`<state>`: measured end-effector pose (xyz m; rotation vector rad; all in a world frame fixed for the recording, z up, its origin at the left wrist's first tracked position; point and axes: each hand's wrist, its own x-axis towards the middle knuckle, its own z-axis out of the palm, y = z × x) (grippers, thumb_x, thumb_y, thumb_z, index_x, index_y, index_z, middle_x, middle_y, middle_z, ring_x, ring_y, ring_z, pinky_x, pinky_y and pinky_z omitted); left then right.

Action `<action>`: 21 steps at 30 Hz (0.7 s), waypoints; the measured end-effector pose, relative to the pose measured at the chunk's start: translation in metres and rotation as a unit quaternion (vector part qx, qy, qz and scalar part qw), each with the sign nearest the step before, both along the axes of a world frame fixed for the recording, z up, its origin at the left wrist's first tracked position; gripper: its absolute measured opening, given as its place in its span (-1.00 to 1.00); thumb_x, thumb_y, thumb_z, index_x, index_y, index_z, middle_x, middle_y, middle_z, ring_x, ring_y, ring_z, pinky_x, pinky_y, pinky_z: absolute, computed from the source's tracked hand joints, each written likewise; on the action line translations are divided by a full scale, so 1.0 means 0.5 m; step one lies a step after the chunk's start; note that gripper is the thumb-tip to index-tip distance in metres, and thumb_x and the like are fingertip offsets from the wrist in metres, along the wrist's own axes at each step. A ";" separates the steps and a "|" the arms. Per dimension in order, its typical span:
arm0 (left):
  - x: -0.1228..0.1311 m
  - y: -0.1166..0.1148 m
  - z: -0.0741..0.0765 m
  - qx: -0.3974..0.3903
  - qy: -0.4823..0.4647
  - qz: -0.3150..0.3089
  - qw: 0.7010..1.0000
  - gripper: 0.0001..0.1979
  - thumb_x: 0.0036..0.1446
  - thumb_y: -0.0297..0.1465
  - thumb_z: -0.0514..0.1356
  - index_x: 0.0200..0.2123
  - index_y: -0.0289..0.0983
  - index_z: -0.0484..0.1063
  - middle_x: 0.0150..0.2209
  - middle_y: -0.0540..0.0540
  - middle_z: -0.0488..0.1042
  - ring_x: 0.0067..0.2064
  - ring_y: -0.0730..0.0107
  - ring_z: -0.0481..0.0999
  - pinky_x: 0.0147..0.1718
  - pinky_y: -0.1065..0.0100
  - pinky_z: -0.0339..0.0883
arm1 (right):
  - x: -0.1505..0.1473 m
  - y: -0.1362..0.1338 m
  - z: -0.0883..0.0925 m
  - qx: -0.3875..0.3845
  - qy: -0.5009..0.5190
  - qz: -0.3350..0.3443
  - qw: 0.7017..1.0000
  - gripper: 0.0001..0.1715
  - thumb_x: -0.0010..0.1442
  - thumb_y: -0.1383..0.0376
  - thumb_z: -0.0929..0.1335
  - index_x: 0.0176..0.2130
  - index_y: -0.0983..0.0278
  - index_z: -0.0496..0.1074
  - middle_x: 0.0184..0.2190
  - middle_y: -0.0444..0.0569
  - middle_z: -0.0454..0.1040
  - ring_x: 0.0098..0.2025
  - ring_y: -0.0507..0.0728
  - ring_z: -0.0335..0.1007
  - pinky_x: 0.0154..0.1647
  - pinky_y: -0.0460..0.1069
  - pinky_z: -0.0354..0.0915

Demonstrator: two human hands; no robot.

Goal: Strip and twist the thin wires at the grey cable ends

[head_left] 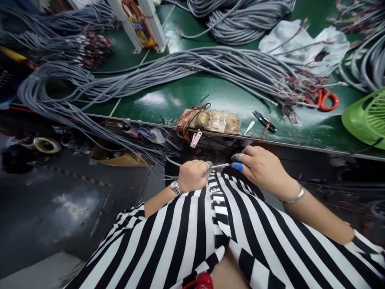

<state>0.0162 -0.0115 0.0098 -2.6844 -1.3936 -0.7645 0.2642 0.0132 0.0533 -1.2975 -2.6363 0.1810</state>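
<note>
**My left hand (192,176) grips a grey cable end (221,165), my right hand (261,168) at its tip**

Closest to me is my black-and-white striped shirt (186,224), with something red (204,281) at the bottom edge. In front of it, my left hand, wearing a watch (175,187), is closed around the cable, whose pale stripped end sticks out toward my right. My right hand, with a bangle (297,195) and a blue cover on one fingertip, has its fingers bent narrowly at that tip; I cannot tell whether they pinch it.

Just beyond, along the near edge of the green tabletop (156,104), lies a taped piece of cardboard (221,121) with a pink clip (196,138) in front of it. To its right are small black cutters (264,121) and, further right, a green slatted object (368,116).

Behind these stretches a long bundle of grey cables (192,60), its frayed ends near orange-red handles (329,101). A crumpled plastic bag (272,36) lies past those ends.

Farther back, a yellow packet (144,35) stands in a white frame (155,24); it carries dark lettering, too blurred for me to read. Beside it sits a large grey coil (249,22).
</note>
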 end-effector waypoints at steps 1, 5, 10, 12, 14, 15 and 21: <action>-0.001 -0.001 0.001 -0.004 -0.001 0.001 1.000 -0.84 0.01 -0.46 0.08 -0.56 -0.25 0.38 -0.64 -0.04 0.35 -0.54 0.41 0.29 -0.50 0.34 0.07 | -0.003 0.000 0.003 0.013 -0.006 0.001 1.000 -0.65 0.27 0.12 0.24 -0.28 0.28 0.50 -0.40 0.04 0.36 -0.36 0.14 0.20 -0.33 0.04 0.04; -0.003 -0.005 0.001 -0.022 0.002 0.010 1.000 -0.84 0.01 -0.45 0.07 -0.58 -0.25 0.36 -0.65 -0.03 0.31 -0.55 0.41 0.28 -0.50 0.34 0.07 | -0.014 0.001 0.005 0.051 -0.013 -0.014 0.998 -0.63 0.24 0.12 0.28 -0.46 0.28 0.46 -0.43 0.05 0.33 -0.38 0.13 0.13 -0.35 0.06 0.00; -0.006 -0.009 0.000 -0.013 0.004 0.010 1.000 -0.83 0.02 -0.45 0.07 -0.58 -0.25 0.37 -0.66 -0.03 0.32 -0.55 0.42 0.28 -0.50 0.35 0.08 | -0.023 0.002 -0.001 0.049 -0.014 -0.006 0.999 -0.62 0.23 0.12 0.29 -0.50 0.28 0.43 -0.45 0.05 0.32 -0.37 0.14 0.11 -0.36 0.06 -0.02; -0.005 -0.010 0.001 -0.022 0.004 0.009 1.000 -0.82 0.03 -0.44 0.07 -0.57 -0.25 0.38 -0.65 -0.03 0.32 -0.55 0.41 0.28 -0.50 0.34 0.08 | -0.029 0.002 -0.006 0.033 0.004 0.003 0.999 -0.63 0.23 0.12 0.29 -0.49 0.28 0.44 -0.44 0.05 0.33 -0.37 0.14 0.12 -0.35 0.06 -0.02; -0.004 -0.011 0.002 -0.017 -0.003 0.003 1.000 -0.83 0.04 -0.44 0.08 -0.55 -0.25 0.39 -0.65 -0.03 0.34 -0.54 0.41 0.29 -0.50 0.34 0.08 | -0.035 0.002 -0.013 0.017 0.023 0.010 1.000 -0.65 0.23 0.13 0.30 -0.47 0.28 0.43 -0.43 0.05 0.34 -0.36 0.14 0.13 -0.34 0.06 -0.01; -0.004 -0.012 0.002 -0.008 -0.009 0.000 1.000 -0.83 0.04 -0.44 0.08 -0.55 -0.25 0.40 -0.64 -0.03 0.34 -0.55 0.41 0.29 -0.50 0.34 0.08 | -0.039 0.002 -0.018 0.013 0.028 0.011 0.999 -0.67 0.22 0.15 0.30 -0.47 0.28 0.42 -0.43 0.04 0.34 -0.36 0.13 0.14 -0.33 0.06 0.00; -0.004 -0.016 0.000 0.011 -0.016 -0.001 1.000 -0.85 0.03 -0.46 0.09 -0.53 -0.26 0.40 -0.64 -0.03 0.36 -0.55 0.41 0.30 -0.51 0.34 0.07 | -0.058 -0.006 -0.066 -0.016 0.083 -0.052 0.995 -0.63 0.25 0.13 0.27 -0.51 0.28 0.31 -0.45 0.00 0.32 -0.39 0.10 0.17 -0.37 0.01 0.06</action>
